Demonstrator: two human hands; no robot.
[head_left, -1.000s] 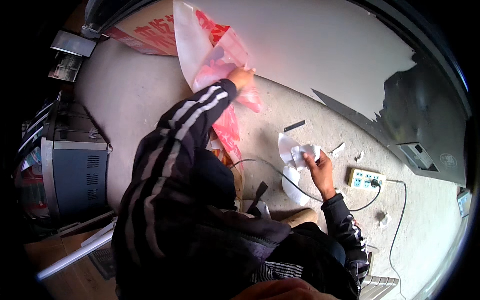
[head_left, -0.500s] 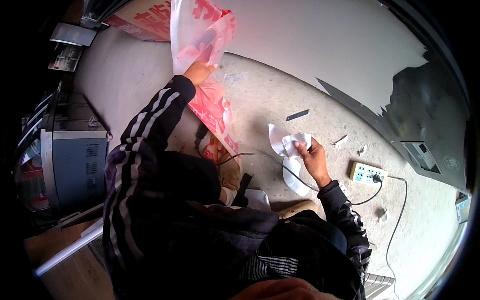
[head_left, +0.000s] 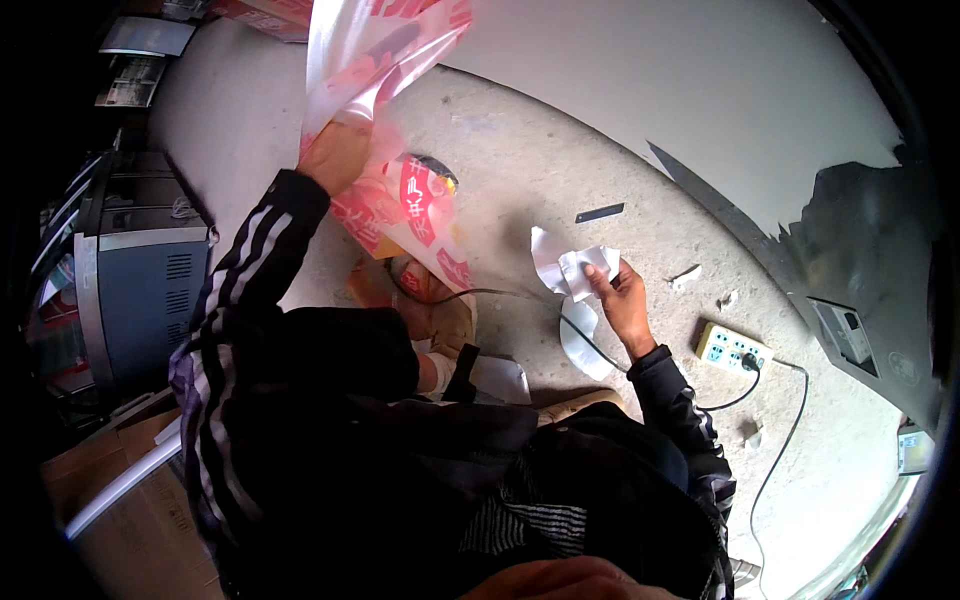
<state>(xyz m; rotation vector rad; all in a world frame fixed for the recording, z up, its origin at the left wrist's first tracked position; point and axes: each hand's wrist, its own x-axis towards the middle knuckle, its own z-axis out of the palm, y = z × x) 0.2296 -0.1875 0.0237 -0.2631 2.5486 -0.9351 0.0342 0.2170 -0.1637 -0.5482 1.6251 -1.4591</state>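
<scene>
My left hand [head_left: 338,157] is closed on a long translucent plastic film with red print [head_left: 385,70]. The film rises past the top edge and trails down toward my knee, and it partly hides my fingers. Behind it a black and yellow thing [head_left: 438,170] peeks out, its kind unclear. Between the thumb and fingers of my right hand [head_left: 626,305] are crumpled white scraps [head_left: 582,272] of paper or film. Below them a curved white piece [head_left: 582,340] hangs or lies; I cannot tell which.
A black cable [head_left: 500,292] crosses under my right hand toward a cream power strip [head_left: 735,347]. Small scraps [head_left: 686,277] and a dark flat blade-like strip [head_left: 600,213] lie on the concrete floor. A large grey panel [head_left: 680,80] spans the far right. Left stands a grey boxy appliance [head_left: 150,310].
My left hand has moved left with the film, uncovering the black and yellow thing. My right hand keeps the scraps in nearly the same place. The view has shifted slightly.
</scene>
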